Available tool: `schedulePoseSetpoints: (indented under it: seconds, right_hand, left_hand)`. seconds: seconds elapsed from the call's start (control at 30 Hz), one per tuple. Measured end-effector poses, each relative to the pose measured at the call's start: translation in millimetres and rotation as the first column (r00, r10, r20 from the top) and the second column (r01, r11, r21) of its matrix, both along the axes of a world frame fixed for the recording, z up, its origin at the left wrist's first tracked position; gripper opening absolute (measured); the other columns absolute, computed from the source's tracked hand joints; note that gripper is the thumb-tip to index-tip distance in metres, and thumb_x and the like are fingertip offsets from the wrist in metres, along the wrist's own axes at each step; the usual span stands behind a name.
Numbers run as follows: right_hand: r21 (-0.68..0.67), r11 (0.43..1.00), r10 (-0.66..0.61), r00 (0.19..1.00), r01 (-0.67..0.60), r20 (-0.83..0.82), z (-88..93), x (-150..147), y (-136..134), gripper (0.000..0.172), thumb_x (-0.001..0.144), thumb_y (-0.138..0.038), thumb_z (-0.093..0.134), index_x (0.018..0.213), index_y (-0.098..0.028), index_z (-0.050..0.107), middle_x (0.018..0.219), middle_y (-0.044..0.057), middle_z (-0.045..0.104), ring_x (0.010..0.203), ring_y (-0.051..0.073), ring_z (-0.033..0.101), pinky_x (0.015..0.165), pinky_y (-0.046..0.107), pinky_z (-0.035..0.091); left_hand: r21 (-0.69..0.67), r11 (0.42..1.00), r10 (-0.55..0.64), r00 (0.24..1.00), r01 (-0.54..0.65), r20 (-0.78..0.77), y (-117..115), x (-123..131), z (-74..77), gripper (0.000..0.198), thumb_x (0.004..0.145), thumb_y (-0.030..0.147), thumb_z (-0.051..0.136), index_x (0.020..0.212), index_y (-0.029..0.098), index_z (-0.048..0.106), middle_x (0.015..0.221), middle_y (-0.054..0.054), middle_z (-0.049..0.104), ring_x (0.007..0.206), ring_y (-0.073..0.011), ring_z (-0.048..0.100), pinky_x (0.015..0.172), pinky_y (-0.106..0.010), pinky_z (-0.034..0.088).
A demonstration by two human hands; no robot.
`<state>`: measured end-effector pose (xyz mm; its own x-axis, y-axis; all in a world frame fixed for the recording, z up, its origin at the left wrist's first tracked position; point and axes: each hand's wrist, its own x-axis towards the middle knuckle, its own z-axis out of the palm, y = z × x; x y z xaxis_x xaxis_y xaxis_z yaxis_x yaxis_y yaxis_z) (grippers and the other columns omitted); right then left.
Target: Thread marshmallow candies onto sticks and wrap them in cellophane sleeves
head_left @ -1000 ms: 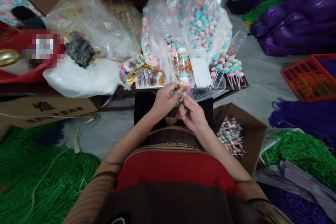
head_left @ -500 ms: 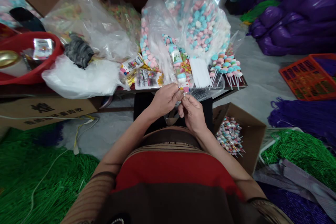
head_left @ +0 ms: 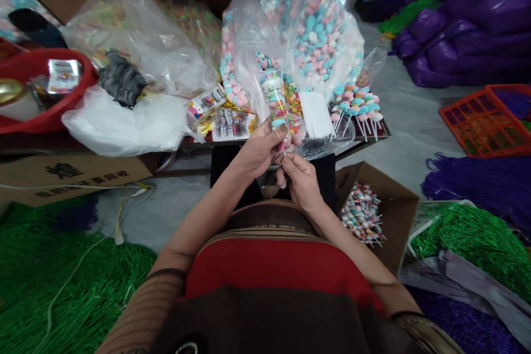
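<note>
My left hand (head_left: 262, 150) is closed round the lower part of a wrapped marshmallow skewer (head_left: 274, 94), its thumb lying across the clear printed wrapper. Blue, pink and white sweets show through the wrapper, which points away from me. Below it, the fingers of my right hand (head_left: 304, 180) pinch the skewer's bottom end, where a short bit of white stick shows. Just right of the skewer lies a stack of white sticks (head_left: 316, 114) on the table's edge. Unwrapped marshmallow skewers (head_left: 357, 102) lie beyond that stack.
Behind my hands sits a clear bag of marshmallows (head_left: 317, 38). Printed wrappers (head_left: 233, 124) and a white plastic bag (head_left: 128, 124) lie left, near a red basin (head_left: 85, 97). On the floor at right stand a cardboard box (head_left: 396, 204) holding wrapped skewers and an orange crate (head_left: 468, 127).
My left hand has shifted slightly left and opened its grip around the wrapper, with the thumb now along it. My right hand has dropped a little towards me, still pinching the lower end.
</note>
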<state>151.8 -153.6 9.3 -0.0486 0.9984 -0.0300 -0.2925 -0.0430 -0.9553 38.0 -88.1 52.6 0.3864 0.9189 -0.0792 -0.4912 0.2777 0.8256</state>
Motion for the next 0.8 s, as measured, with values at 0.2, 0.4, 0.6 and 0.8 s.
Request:
schedulePoseSetpoints:
  seconds: [0.2,0.4,0.6,0.8]
  right_hand:
    - [-0.004,1.0,0.006,1.0,-0.006,-0.01,-7.4,-1,-1,0.035,0.089,-0.056,0.069,0.087,-0.021,0.068,0.049,-0.007,0.057,0.042,0.008,0.044,0.047,0.023,0.037]
    - [-0.026,0.999,-0.022,1.0,0.022,0.011,-16.6,-4,-3,0.036,0.088,-0.055,0.07,0.078,-0.02,0.068,0.052,-0.005,0.058,0.045,0.009,0.045,0.05,0.025,0.039]
    - [-0.012,0.999,-0.03,0.999,0.031,0.037,-18.3,-5,-3,0.042,0.087,-0.053,0.072,0.064,-0.019,0.065,0.053,-0.003,0.058,0.047,0.009,0.046,0.053,0.026,0.041]
    - [0.006,0.999,-0.044,0.997,0.044,0.063,-27.0,-8,1,0.041,0.084,-0.057,0.073,0.067,-0.021,0.065,0.058,-0.002,0.062,0.048,0.011,0.049,0.05,0.027,0.042]
  left_hand:
    - [0.007,0.999,-0.051,0.998,0.051,-0.022,-5,2,-7.1,0.05,0.071,0.059,0.084,0.077,0.02,0.053,0.06,0.005,0.054,0.044,-0.0042,0.038,0.04,-0.021,0.026]
    - [0.007,0.991,-0.129,0.989,0.13,-0.069,-9,-1,-15.2,0.057,0.069,0.067,0.082,0.069,0.019,0.053,0.057,0.005,0.051,0.04,-0.004,0.042,0.034,-0.019,0.033]
    - [-0.025,0.967,-0.255,0.962,0.253,-0.101,-10,-11,-23.2,0.063,0.07,0.067,0.081,0.105,0.015,0.068,0.067,0.005,0.061,0.036,-0.0074,0.053,0.032,-0.021,0.046]
    - [0.026,0.955,-0.282,0.931,0.296,-0.231,-11,-20,-34.5,0.062,0.074,0.069,0.077,0.101,0.014,0.072,0.053,0.008,0.052,0.038,-0.0079,0.054,0.038,-0.019,0.044]
